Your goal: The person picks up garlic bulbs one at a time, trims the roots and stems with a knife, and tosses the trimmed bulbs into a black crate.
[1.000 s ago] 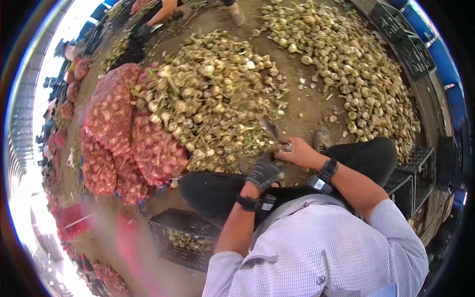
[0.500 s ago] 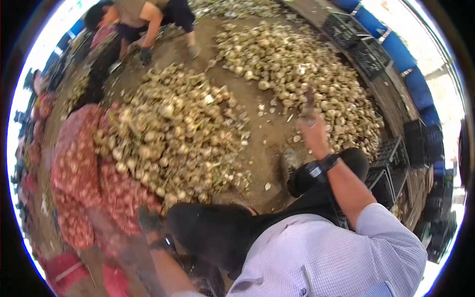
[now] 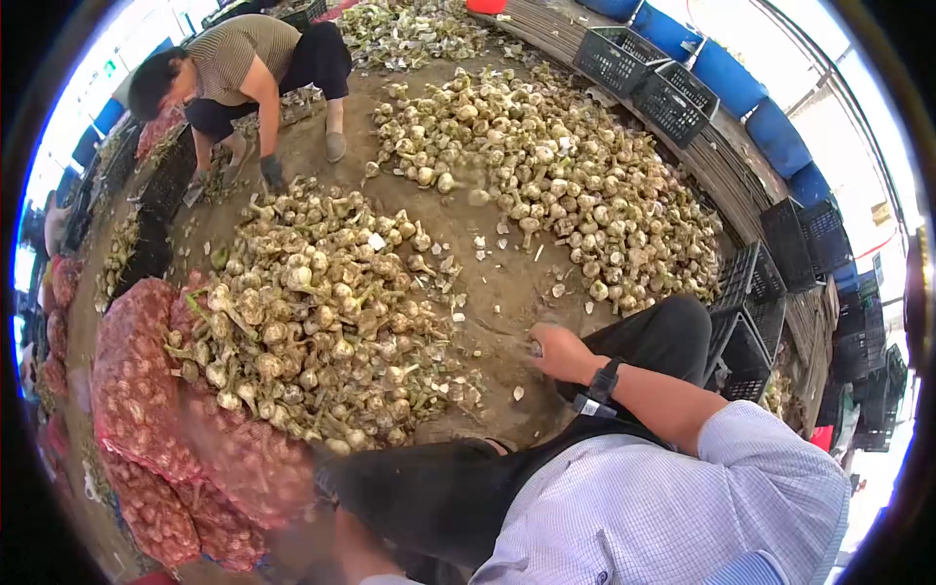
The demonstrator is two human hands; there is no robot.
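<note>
My right hand (image 3: 564, 353) is bare and closed, held over the dirt floor in front of my right knee. A small dark, shiny bit shows at its fingers, but I cannot make out what it belongs to. My left hand (image 3: 327, 480), in a dark glove, is low beside my left knee, blurred and mostly hidden by the leg. It is nearest to the red mesh sacks (image 3: 244, 453) full of garlic. Between my hands and the co-worker lies a heap of garlic bulbs (image 3: 312, 302) with stems. A second garlic heap (image 3: 585, 195) spreads to the right.
A co-worker (image 3: 244, 68) bends over at the far left, a gloved hand at the near heap's edge. Black plastic crates (image 3: 673, 102) stand along the right wall, and more crates (image 3: 746, 292) sit beside my right knee. Blue barrels (image 3: 731, 73) line the back.
My right hand has come down and left from the right heap; the blurred dark piece above it no longer shows. My left hand has moved lower, behind my knee. The view has shifted.
</note>
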